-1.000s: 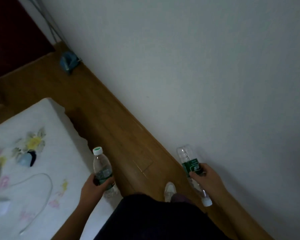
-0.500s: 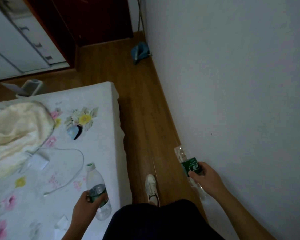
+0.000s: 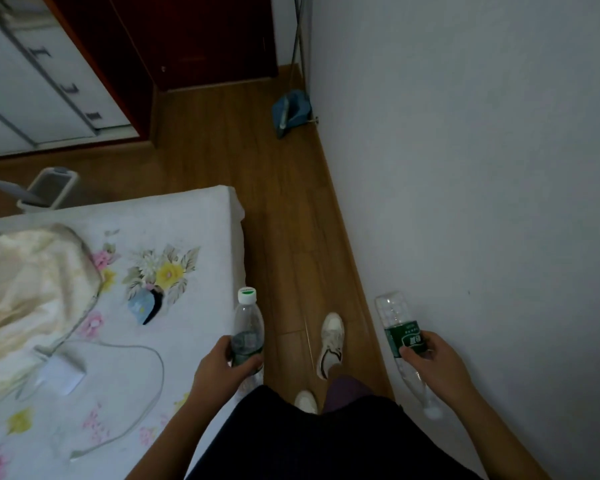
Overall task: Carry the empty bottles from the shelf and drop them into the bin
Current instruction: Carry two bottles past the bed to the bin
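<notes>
A person walks the wooden floor between bed and wall, left hand wrapped around an upright capped bottle, right hand clasping an inverted bottle; bin stands ahead left.

A floral-sheeted bed holds a cream blanket and white charger; what looks like a blue dustpan leans against the wall.

One head-worn wide-angle view looks steeply down along the floor, close above both hands.
</notes>
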A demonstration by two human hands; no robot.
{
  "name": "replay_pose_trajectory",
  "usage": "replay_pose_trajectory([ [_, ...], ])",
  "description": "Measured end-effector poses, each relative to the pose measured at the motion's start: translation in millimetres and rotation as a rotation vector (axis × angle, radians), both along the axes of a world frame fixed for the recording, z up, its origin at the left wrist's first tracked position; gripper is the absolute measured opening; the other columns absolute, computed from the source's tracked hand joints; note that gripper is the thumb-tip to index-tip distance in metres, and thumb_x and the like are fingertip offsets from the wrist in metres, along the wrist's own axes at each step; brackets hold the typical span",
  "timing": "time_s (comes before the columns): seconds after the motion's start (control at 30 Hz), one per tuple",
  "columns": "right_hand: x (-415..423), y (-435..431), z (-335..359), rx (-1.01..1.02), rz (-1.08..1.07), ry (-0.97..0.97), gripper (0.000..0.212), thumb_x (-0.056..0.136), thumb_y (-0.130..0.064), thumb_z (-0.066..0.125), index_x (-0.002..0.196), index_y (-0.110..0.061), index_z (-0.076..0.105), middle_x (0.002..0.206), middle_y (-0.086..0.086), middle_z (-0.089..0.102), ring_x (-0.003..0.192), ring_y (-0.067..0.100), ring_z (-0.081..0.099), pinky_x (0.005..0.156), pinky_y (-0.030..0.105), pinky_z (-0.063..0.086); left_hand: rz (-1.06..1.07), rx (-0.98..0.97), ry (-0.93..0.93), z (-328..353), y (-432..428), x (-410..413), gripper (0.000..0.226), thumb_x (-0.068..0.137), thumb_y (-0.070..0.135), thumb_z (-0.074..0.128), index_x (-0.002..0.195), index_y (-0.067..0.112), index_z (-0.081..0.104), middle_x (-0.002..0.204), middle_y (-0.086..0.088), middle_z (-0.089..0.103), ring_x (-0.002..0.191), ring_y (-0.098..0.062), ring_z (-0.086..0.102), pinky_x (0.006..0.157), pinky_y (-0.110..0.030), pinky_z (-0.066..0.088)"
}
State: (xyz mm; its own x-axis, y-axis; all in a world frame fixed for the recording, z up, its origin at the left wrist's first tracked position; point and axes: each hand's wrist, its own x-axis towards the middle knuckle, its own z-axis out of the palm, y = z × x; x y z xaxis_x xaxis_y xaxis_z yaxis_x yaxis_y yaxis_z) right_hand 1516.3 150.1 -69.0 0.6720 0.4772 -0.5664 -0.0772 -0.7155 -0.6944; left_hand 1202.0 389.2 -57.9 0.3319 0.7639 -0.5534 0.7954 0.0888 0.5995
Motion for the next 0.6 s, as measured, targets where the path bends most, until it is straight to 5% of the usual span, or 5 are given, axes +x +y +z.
replay_pose_trajectory([
  [0.13, 53, 57, -12, -0.02, 0.027, 0.022, 0.042, 0.075, -0.036, 0.081, 0.109, -0.024, 0.06, 0.101, 0.001, 0.07, 0.093, 0.02, 0.069, 0.083, 0.037, 0.054, 0.065, -0.002, 0.041, -2, 55, 38, 0.047, 0.072, 0.044, 0.082, 0.109, 0.024, 0.061, 0.098, 0.005, 0.069, 0.091, -0.014, 0.067, 0.075, -0.027, 0.05],
  [0.3, 110, 162, -18, -0.024, 0.147, 0.046, 0.038, 0.083, -0.024, 0.077, 0.117, -0.014, 0.063, 0.099, 0.0, 0.07, 0.089, 0.016, 0.068, 0.081, 0.036, 0.054, 0.273, -0.013, 0.111, 0, 112, 58, 0.046, 0.073, 0.046, 0.081, 0.105, 0.021, 0.059, 0.094, 0.001, 0.068, 0.09, -0.021, 0.067, 0.077, -0.034, 0.049],
  [0.47, 140, 295, 1, 0.07, 0.337, 0.085, 0.031, 0.085, -0.025, 0.075, 0.112, -0.024, 0.06, 0.098, -0.003, 0.071, 0.081, 0.011, 0.068, 0.066, 0.028, 0.051, 0.487, 0.004, 0.095, 8, 161, 67, 0.059, 0.059, 0.059, 0.07, 0.103, 0.021, 0.061, 0.093, -0.001, 0.069, 0.085, -0.023, 0.064, 0.075, -0.035, 0.046],
  [0.6, 156, 391, 13, 0.107, 0.451, 0.1, 0.038, 0.083, -0.035, 0.075, 0.116, -0.028, 0.06, 0.106, -0.01, 0.069, 0.093, 0.007, 0.069, 0.075, 0.026, 0.055, 0.617, 0.006, 0.082, 8, 203, 71, 0.061, 0.061, 0.06, 0.069, 0.105, 0.018, 0.066, 0.095, -0.002, 0.072, 0.085, -0.021, 0.067, 0.072, -0.035, 0.048],
])
